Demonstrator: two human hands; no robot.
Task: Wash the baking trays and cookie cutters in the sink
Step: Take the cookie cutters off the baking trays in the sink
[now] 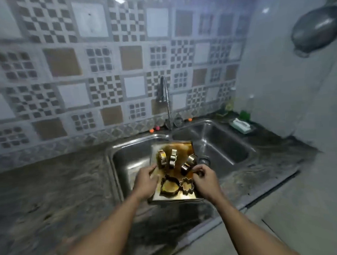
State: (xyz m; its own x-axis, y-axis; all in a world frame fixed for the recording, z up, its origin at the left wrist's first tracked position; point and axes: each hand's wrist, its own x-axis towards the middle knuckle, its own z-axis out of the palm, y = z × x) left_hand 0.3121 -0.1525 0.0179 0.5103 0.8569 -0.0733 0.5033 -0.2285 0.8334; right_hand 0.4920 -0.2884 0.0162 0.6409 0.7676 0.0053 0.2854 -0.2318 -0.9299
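A square metal baking tray (181, 146), stained brown, is held over the double sink (130, 160). My left hand (146, 182) grips its left edge and my right hand (204, 181) grips its right edge. Several metal cookie cutters lie in the tray: a flower-shaped one (188, 185) and a larger round one (170, 186) near me, and others such as a scalloped cutter (173, 158) standing on edge at the far side. Brown residue covers the tray floor.
A curved tap (167, 102) rises behind the divider between the left basin and the right basin (223, 144). A soap dish (241, 125) and a green bottle (244, 114) stand at the back right. Dark stone counter (50, 192) lies left. A pan (316, 30) hangs on the right wall.
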